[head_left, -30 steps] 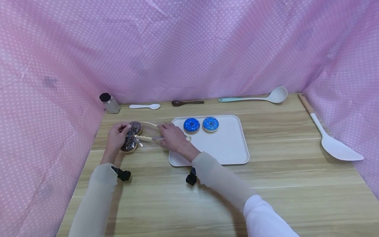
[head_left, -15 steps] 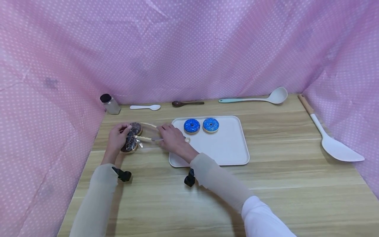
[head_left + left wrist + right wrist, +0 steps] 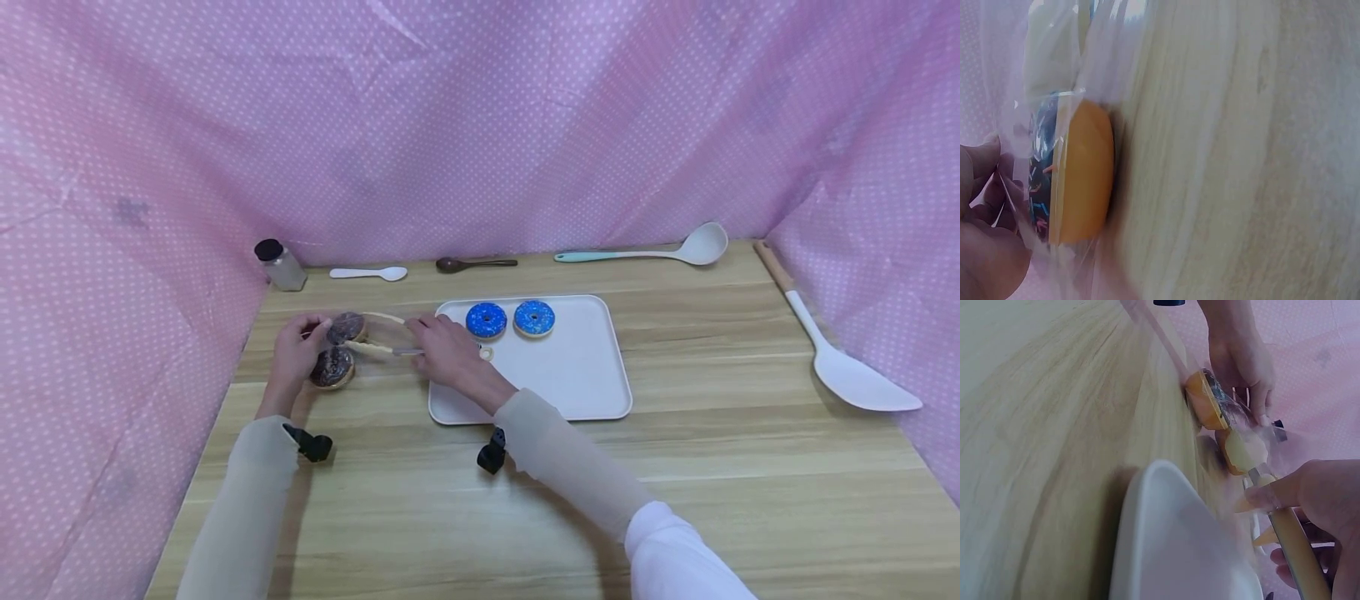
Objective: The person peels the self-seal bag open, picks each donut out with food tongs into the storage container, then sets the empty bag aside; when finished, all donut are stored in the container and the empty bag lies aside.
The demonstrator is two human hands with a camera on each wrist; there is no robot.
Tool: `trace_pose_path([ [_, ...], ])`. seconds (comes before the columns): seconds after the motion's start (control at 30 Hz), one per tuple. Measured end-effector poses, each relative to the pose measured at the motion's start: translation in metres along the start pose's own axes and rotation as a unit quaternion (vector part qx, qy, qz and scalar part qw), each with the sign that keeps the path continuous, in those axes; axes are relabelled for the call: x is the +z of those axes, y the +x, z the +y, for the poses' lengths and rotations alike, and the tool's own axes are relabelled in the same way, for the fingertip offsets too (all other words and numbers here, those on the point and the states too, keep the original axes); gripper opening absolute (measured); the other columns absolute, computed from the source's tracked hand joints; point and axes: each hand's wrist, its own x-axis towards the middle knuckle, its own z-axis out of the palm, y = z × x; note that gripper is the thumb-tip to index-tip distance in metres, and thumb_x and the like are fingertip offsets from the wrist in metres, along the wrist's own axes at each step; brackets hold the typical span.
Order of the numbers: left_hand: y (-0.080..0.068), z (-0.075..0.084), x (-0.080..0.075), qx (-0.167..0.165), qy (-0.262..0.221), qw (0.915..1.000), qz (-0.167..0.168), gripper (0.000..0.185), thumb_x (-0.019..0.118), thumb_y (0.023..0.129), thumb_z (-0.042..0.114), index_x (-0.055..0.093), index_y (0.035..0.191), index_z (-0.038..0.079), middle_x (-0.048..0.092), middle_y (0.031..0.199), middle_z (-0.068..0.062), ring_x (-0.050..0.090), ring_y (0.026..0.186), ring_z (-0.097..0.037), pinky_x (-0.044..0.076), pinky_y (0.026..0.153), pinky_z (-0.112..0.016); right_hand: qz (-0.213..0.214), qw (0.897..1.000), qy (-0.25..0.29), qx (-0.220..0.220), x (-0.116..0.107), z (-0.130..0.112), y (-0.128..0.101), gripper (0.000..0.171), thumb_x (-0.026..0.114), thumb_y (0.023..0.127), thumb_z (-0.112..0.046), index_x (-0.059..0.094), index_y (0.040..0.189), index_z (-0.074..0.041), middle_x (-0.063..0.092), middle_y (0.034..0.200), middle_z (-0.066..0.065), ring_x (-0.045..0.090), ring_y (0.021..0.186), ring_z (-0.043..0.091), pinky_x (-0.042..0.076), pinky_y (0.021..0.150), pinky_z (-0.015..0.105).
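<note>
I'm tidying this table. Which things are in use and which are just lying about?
In use:
left hand holding the bag
right hand gripping tongs
chocolate donuts
tray
blue donuts

Lying about:
shaker
white spoon
dark spoon
ladle
spatula

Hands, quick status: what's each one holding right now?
Left hand: pinching the clear bag around the chocolate donuts.
Right hand: gripping the tongs, closed on one donut.

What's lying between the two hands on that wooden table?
In the head view, the left hand and right hand have wooden tongs stretched between them, their tips at a chocolate donut in a clear bag; another chocolate donut lies below.
</note>
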Motion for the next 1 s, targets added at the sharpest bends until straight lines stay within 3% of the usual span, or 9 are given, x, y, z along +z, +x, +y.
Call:
trace_pose_path([
  [0.33,-0.001,0.004,0.004,-0.001,-0.002,1.0000,-0.004,0.036,0.051,0.099,0.030,0.059,0.115,-0.001,0.057,0.120,-0.019,0.052,0.110,-0.025,0.044,0.093,-0.037,-0.012,1.000,0.015,0.008,-0.008,0.010,-0.010,0.058,0.066,0.088,-0.035,0.046,0.140,-0.018,0.055,0.133,0.000,0.056,0.112,0.018,0.052,0.087,0.032],
  [0.8,0.000,0.002,0.007,0.006,0.003,0.9999,-0.015,0.040,0.048,0.100,0.034,0.058,0.116,-0.002,0.057,0.121,-0.021,0.051,0.114,-0.032,0.042,0.099,-0.046,0.012,1.000,0.028,-0.002,-0.019,0.021,-0.029,0.053,0.066,0.088,-0.027,0.050,0.137,-0.017,0.058,0.128,0.001,0.057,0.109,0.019,0.051,0.088,0.033],
  [1.0,0.000,0.005,0.008,0.013,0.006,0.9999,-0.001,0.037,0.049,0.100,0.029,0.059,0.113,-0.003,0.058,0.120,-0.022,0.052,0.115,-0.033,0.043,0.099,-0.045,0.040,0.999,0.002,-0.011,-0.019,0.025,-0.039,0.053,0.066,0.089,-0.028,0.048,0.137,-0.017,0.059,0.127,0.001,0.057,0.103,0.019,0.051,0.083,0.030],
])
